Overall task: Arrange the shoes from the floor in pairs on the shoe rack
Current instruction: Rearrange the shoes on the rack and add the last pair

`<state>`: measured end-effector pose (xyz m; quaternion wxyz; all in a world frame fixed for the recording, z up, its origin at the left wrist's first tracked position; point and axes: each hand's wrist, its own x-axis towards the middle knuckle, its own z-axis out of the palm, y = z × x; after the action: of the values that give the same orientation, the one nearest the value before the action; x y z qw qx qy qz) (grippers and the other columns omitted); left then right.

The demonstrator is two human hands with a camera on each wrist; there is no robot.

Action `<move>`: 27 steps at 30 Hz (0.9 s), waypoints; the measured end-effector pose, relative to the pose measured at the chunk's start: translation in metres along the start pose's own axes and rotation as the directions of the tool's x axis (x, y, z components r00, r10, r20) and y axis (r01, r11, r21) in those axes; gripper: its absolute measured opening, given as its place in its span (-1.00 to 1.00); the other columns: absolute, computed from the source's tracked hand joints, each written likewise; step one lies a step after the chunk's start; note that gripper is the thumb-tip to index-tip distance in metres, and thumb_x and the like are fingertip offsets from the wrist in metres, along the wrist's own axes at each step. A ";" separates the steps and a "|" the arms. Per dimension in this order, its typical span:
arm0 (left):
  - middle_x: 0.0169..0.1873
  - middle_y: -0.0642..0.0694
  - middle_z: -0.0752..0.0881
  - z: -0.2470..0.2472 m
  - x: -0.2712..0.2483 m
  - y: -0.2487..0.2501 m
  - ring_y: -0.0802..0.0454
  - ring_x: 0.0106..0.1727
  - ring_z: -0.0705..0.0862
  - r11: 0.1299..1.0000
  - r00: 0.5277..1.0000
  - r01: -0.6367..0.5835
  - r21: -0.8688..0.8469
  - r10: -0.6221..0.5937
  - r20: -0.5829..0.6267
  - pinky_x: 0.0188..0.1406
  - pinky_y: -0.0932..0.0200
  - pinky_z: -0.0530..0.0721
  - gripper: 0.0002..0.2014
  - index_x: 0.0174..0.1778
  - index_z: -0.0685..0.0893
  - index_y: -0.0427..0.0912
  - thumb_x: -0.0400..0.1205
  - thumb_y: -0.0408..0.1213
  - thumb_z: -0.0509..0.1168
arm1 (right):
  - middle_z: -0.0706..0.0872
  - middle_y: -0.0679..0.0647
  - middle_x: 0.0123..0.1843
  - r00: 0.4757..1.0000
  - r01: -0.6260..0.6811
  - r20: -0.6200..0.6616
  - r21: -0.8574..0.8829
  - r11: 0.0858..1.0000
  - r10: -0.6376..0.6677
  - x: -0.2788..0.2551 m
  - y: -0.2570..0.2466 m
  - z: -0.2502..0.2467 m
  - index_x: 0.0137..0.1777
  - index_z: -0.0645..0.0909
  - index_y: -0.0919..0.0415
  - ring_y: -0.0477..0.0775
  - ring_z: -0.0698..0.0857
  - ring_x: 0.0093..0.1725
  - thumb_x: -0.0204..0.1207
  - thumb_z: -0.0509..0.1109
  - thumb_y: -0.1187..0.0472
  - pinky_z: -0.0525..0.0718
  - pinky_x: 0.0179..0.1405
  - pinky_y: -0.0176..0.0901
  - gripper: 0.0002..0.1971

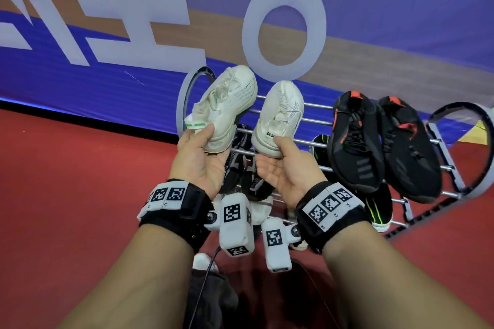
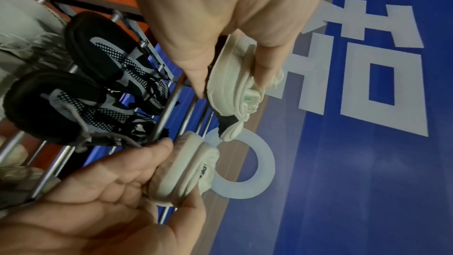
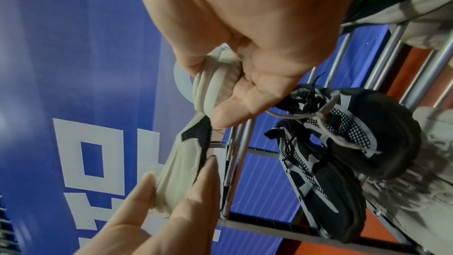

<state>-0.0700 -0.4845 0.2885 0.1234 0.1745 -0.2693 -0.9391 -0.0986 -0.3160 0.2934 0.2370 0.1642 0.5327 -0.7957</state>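
Two white sneakers are held up over the top tier of the metal shoe rack (image 1: 316,122). My left hand (image 1: 202,151) grips the heel of the left white sneaker (image 1: 227,107), thumb on its back. My right hand (image 1: 284,159) grips the heel of the right white sneaker (image 1: 280,115) the same way. Both toes point away toward the wall, side by side with a small gap. In the left wrist view the left white sneaker (image 2: 232,86) hangs above the rack bars (image 2: 169,108); in the right wrist view my fingers wrap the right white sneaker's heel (image 3: 215,84).
A black-and-red pair (image 1: 355,141) lies on the top tier's right half. Below my hands a black-and-white mesh pair (image 1: 238,165) sits on a lower tier, with black-and-green shoes (image 1: 374,205) to the right and pale shoes (image 1: 259,212) lower still. Behind stands a blue banner wall (image 1: 107,83); the floor (image 1: 66,181) is red.
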 end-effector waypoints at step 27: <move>-0.01 -0.20 0.77 -0.018 -0.021 -0.009 -0.15 0.21 0.76 0.751 0.932 0.340 0.566 -0.189 -0.309 0.16 -0.03 0.78 -0.78 0.10 0.69 -0.32 0.59 -0.42 0.54 | 0.87 0.28 -0.15 0.973 -0.195 0.051 -0.349 0.916 0.226 -0.009 -0.011 -0.052 0.05 0.74 0.38 0.18 0.82 -0.37 0.75 0.09 -0.19 0.76 -0.39 -0.10 -0.37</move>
<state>-0.0451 -0.4786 0.2745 -0.0439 0.3500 -0.5137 -0.7821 -0.0967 -0.2621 0.2872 0.3700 0.1408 0.6308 -0.6674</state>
